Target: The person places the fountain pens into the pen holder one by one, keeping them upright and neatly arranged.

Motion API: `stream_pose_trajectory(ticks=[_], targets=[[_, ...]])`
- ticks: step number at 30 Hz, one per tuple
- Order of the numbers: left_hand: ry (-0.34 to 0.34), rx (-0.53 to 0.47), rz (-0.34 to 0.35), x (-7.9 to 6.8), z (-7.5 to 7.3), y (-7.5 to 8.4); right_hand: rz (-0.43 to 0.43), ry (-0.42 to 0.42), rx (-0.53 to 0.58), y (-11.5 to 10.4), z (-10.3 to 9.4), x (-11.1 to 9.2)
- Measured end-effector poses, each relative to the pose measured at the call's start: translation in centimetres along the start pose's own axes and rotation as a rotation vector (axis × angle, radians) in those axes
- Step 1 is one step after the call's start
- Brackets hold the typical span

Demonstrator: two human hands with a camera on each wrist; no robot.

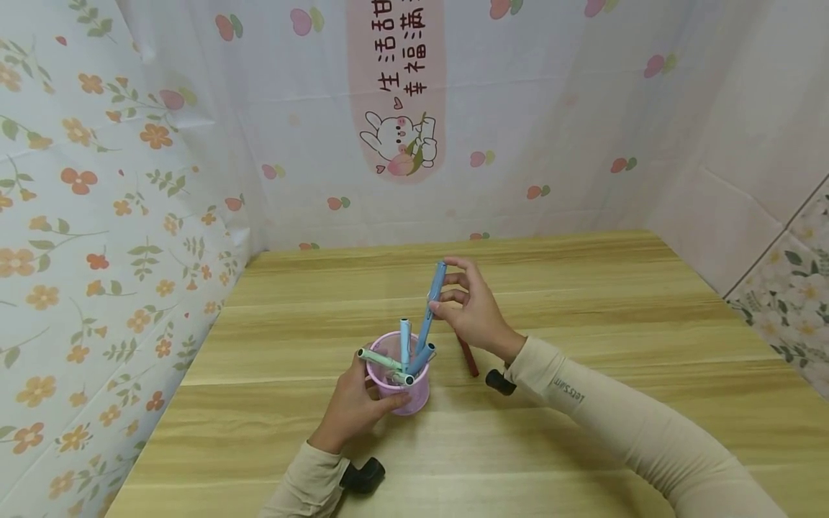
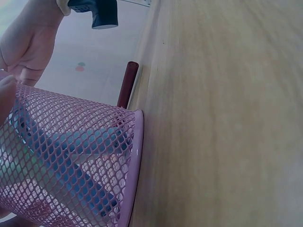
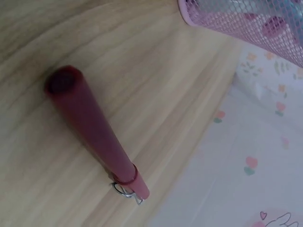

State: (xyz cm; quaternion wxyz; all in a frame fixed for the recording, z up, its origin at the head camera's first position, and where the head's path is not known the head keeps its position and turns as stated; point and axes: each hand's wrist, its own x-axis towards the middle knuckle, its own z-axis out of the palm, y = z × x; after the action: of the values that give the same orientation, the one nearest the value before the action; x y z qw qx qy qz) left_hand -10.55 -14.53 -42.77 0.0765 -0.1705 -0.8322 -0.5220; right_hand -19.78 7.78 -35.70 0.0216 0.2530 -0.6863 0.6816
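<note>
A pink mesh pen holder [image 1: 409, 404] stands on the table, and my left hand [image 1: 352, 410] grips its side, thumb across the front. Inside lean a light blue pen [image 1: 405, 342], a darker blue pen [image 1: 422, 359] and green pens [image 1: 382, 359]. My right hand [image 1: 476, 309] pinches a blue pen [image 1: 437, 284] near its upper end; the pen slants down, its lower end within the holder's rim. On the table below the right hand lies a dark red pen [image 3: 97, 127] with a silver clip, partly hidden by that hand in the head view.
The wooden table [image 1: 291, 309] meets a patterned cloth [image 1: 550, 129] at the back and a floral cloth [image 1: 116, 252] on the left. Black wrist devices [image 1: 364, 476] sit at both wrists.
</note>
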Motion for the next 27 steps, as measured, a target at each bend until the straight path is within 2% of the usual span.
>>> stream_pose_trajectory(ticks=[6, 11, 15, 19, 27], targets=[[0.007, -0.045, -0.086, 0.1, 0.0, 0.3, -0.105, -0.037, -0.061, 0.4, 0.4, -0.5], [0.01, -0.047, -0.086, 0.1, 0.1, 0.2, -0.196, -0.068, -0.184, 0.8, 0.4, -0.9], [0.016, -0.046, -0.084, 0.1, 0.1, 0.2, -0.219, -0.068, -0.294, 0.9, 0.1, -0.9], [0.024, -0.051, -0.099, 0.1, 0.2, 0.3, -0.163, -0.075, -0.27, 1.1, -0.2, -0.6], [0.029, -0.051, -0.108, 0.1, 0.2, 0.3, 0.047, -0.093, -0.207, 1.7, -0.9, 0.1]])
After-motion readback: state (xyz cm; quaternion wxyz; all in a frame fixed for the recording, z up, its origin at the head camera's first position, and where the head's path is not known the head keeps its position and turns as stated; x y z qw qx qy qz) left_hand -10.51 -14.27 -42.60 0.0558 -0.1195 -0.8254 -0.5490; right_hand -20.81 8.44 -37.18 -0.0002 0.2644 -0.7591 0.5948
